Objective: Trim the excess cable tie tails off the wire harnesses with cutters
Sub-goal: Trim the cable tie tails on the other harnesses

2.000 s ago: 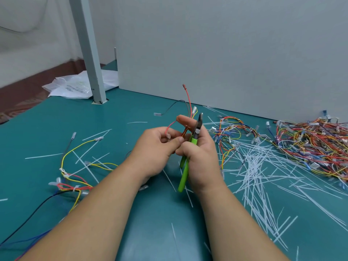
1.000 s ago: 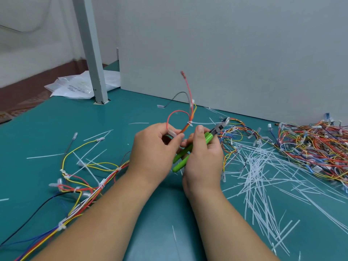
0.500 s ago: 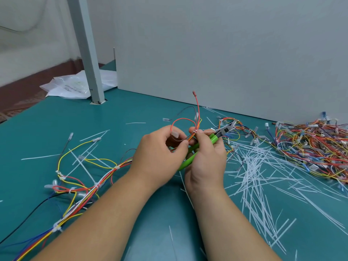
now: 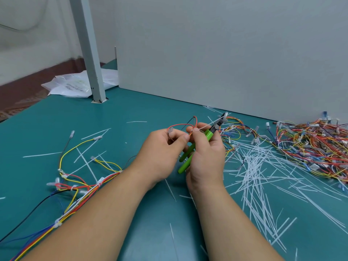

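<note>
The left hand point(image 4: 162, 153) and right hand point(image 4: 205, 157) meet above the middle of the teal desk point(image 4: 131, 110), knuckles almost touching. The left hand pinches a small harness point(image 4: 180, 126) between thumb and forefinger; a red loop of it rises at 12 o'clock from the fingertips. The right hand is clenched round the green handles of the cutters point(image 4: 209, 134), and its thumb tip presses against the same wires. The handle ends stick out below the palm towards 7 o'clock; the dark head points to 1 o'clock. A white tie tail point(image 4: 205, 126) runs from the pinched wires up to that head. Whether the blades are closed on it cannot be made out.

At 3 o'clock from the hands lies a heap of cut tails point(image 4: 254, 172), fanned across the desk down to 5 o'clock. Beyond it, at 2 to 3 o'clock, a pile of harnesses point(image 4: 310, 147) sits against a grey panel point(image 4: 226, 53). At 8 o'clock a long harness point(image 4: 75, 185) with yellow, red, blue and black wires trails under the left forearm to the picture's lower left corner, a few loose tails around it. At 11 o'clock a grey post point(image 4: 88, 53) stands on the desk, plastic bags point(image 4: 73, 87) behind its foot.
</note>
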Available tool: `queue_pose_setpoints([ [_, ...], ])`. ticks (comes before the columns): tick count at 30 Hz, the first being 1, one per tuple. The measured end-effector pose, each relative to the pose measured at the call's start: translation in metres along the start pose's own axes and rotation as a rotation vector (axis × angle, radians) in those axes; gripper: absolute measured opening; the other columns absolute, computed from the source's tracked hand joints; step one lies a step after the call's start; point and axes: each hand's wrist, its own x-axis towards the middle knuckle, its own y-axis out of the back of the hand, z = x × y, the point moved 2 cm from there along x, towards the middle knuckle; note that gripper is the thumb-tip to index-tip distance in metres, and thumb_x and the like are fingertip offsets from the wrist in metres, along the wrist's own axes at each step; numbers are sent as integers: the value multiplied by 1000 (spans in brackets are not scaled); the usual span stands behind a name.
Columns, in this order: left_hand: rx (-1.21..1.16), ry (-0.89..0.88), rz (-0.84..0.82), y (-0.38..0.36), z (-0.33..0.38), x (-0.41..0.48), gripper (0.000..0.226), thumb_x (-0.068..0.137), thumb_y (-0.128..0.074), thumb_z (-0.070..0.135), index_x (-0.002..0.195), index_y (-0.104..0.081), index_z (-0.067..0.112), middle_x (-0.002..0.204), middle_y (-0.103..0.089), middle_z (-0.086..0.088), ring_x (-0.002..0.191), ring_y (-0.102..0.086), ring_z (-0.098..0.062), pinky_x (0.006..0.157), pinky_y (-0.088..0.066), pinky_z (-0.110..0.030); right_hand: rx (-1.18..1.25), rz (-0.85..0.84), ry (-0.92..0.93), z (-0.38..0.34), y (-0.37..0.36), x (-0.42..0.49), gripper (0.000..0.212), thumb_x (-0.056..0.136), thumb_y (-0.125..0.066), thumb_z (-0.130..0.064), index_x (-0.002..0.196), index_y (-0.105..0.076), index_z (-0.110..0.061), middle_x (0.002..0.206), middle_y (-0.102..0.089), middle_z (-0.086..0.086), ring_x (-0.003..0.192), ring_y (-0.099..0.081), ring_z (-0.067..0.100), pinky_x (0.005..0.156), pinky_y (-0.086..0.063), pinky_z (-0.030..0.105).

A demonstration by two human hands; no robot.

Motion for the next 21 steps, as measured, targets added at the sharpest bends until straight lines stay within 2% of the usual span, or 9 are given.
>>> queue_pose_setpoints([
  [3,15,34,-49,-1,-3,1,27,105,-54,21,91,-76,15,53,-53,19,52,-45,1,57,-37,-16,16,1,-2,1,0,0,13,74,-69,-23,78,-71,-34,89,-70,4,83,-63,23,74,-48,43],
  [5,-45,19,-52,-2,-1,0,26,105,-54,17,89,-74,11,62,-59,13,54,-48,-5,57,-40,-17,55,-32,-4,0,-1,0,14,77,-67,-20,79,-70,-34,83,-68,4,68,-61,19,60,-49,35],
  [7,-130,3,-35,-2,0,-1,23,103,-56,11,87,-73,9,72,-71,3,55,-56,-7,54,-43,-13,111,-61,-11,0,-2,0,11,82,-65,-19,86,-66,-29,77,-64,4,56,-56,14,47,-43,25],
  [8,-165,-1,-2,0,0,0,22,102,-57,11,88,-74,11,77,-75,1,55,-59,-7,53,-44,-12,106,-56,-11,0,-1,0,10,83,-64,-22,91,-65,-28,76,-63,3,57,-56,15,49,-43,26],
  [10,-195,-14,102,5,-1,3,18,101,-60,13,91,-75,14,79,-78,-2,54,-61,-8,53,-46,-12,23,-23,-12,1,1,1,16,82,-64,-33,97,-67,-29,80,-59,-2,72,-54,19,65,-44,34],
  [12,-191,-46,204,10,-3,6,15,100,-63,16,92,-76,16,78,-77,-1,53,-61,-9,55,-47,-14,-46,-19,-39,1,1,0,36,73,-66,-43,106,-65,-30,94,-55,-3,91,-50,18,85,-41,39],
  [14,-160,-95,281,13,-4,7,14,99,-65,18,91,-76,21,75,-76,1,53,-60,-8,55,-46,-14,-83,-67,-68,3,0,-2,54,65,-65,-46,117,-60,-31,106,-54,-6,101,-48,15,93,-39,39],
  [17,-136,-151,342,16,-3,8,16,99,-66,20,88,-76,27,74,-76,4,52,-60,-8,57,-47,-18,-264,-165,-20,3,-3,-4,58,69,-61,-37,127,-52,-34,94,-56,-22,86,-49,4,82,-40,27],
  [21,-75,-214,412,21,-1,8,19,99,-66,21,84,-75,30,71,-73,9,52,-60,-5,59,-51,-18,-358,-201,19,7,-8,-14,49,67,-68,-41,112,-52,-34,91,-58,-10,80,-56,3,74,-44,16],
])
